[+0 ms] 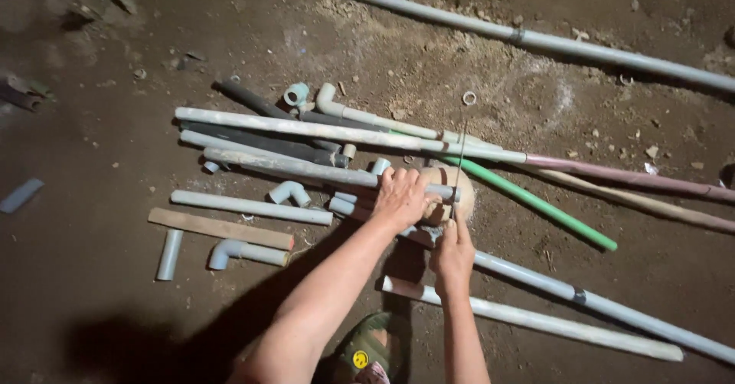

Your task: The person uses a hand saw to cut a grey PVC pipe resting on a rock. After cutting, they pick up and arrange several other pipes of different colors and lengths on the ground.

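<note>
Where the heap of pipes thins out near the middle of the dirt floor (92, 200), a grey pipe (306, 171) lies across a round stone (459, 192), and the left hand (401, 196) presses down on it, fingers curled over the top, closed around the pipe just left of the stone. Directly below and to the right, the right hand (453, 252) is closed round the lower end of a thin saw blade (459, 162), which stands nearly upright and crosses the pipe beside the left hand's fingertips.

Count, as far as visible:
- long pale pipes: one along the top edge (536, 39), two running to the lower right (582, 298), several more stacked in the heap, exact number cannot be told;
- green pipe (536, 200): one, slanting down to the right;
- pinkish pipes (628, 176): two, at the right;
- short pipe stub (169, 254): one, at the left;
- elbow pieces (289, 192): at least three;
- wooden slat (220, 228): one;
- small ring (468, 98): one.

Both forearms reach forward from the bottom edge, the left crossing diagonally, the right nearly straight up. A sandalled foot (367, 353) shows between them.
</note>
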